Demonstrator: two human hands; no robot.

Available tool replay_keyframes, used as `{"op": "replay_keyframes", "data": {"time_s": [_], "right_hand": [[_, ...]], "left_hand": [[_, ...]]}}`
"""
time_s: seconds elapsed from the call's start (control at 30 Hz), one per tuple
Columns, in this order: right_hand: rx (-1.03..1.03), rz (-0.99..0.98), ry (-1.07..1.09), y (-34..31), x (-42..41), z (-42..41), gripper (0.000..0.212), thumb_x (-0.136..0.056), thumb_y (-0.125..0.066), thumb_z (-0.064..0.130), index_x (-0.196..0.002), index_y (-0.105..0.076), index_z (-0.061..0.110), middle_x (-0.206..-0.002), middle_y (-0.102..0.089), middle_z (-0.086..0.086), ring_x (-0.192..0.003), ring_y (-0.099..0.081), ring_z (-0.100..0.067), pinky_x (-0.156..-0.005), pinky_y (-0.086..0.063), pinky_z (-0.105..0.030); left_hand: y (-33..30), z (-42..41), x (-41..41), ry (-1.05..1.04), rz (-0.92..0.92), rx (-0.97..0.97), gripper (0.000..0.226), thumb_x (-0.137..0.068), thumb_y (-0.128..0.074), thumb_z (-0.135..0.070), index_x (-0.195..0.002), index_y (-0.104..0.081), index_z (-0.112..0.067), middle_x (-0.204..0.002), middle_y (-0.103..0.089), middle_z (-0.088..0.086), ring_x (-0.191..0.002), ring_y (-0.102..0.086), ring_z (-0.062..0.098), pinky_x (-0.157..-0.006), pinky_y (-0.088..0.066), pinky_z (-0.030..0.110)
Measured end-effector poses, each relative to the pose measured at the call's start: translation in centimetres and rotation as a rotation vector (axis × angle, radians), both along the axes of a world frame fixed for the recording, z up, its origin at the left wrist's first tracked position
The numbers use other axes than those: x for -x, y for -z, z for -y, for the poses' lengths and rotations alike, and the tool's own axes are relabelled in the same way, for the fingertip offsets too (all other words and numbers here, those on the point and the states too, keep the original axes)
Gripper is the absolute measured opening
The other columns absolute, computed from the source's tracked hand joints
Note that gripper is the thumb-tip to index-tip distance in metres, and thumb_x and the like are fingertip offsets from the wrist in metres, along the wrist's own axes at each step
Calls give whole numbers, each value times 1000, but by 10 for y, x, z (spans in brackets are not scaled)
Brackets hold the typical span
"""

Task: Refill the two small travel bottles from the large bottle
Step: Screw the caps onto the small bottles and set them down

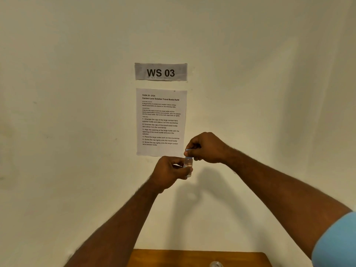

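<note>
Cream wall [77, 112] fills the view, bare and wide on both sides of the taped sheet [161, 122], with only the table's [173, 257] far edge poking in at the bottom. Left hand [169, 173] pinches the small bottle [188, 165] upright, high above the table. Right hand [207, 148] is closed on the cap [189, 150] atop it.

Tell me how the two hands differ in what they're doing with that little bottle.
The left hand wraps the clear small bottle's body from the side, while the right hand pinches the cap at its top. The left hand sits lower, the right hand higher and reaching in from the right. Both are closed on the same bottle, held up in front of the wall, above the wooden table.
</note>
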State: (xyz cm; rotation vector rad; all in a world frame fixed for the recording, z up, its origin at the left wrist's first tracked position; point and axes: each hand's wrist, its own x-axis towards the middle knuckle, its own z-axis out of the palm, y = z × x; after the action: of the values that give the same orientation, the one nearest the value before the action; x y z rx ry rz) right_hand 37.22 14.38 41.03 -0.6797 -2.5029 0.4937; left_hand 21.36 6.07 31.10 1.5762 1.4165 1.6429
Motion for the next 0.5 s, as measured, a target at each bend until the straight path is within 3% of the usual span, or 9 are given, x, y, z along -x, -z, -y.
{"op": "replay_keyframes", "data": {"time_s": [0.17,0.3,0.4,0.5], "right_hand": [[93,-186,109,40,1,2,29,-82,-79,38,-103,-74,19,-93,-72,8,-79,-66,-8,-73,-52,-24],[232,-320,184,94,-1,7,29,-84,-77,40,-103,-75,19,-89,-74,6,-67,-68,-14,-68,-54,-26],[281,-417,265,129,1,9,23,-83,-78,36,-102,-76,25,-92,-73,7,-74,-68,-16,-74,-57,-33],[310,-455,335,162,-1,7,23,-81,-79,38,-100,-77,26,-89,-73,9,-75,-67,-12,-72,-56,-32]], "left_hand": [[12,-5,1,8,95,-52,13,-87,-77,-5,-98,-82,-10,-79,-79,7,-73,-75,19,-69,-60,26],[33,-13,0,72,76,-52,20,-91,-75,-7,-107,-81,-17,-89,-81,10,-83,-79,25,-74,-63,31],[60,-21,1,75,82,11,25,-91,-75,-8,-115,-78,-11,-95,-82,9,-87,-79,26,-80,-64,38],[92,-28,-1,101,27,62,35,-90,-77,-15,-124,-74,-19,-105,-81,-1,-94,-78,18,-88,-62,35]]}}
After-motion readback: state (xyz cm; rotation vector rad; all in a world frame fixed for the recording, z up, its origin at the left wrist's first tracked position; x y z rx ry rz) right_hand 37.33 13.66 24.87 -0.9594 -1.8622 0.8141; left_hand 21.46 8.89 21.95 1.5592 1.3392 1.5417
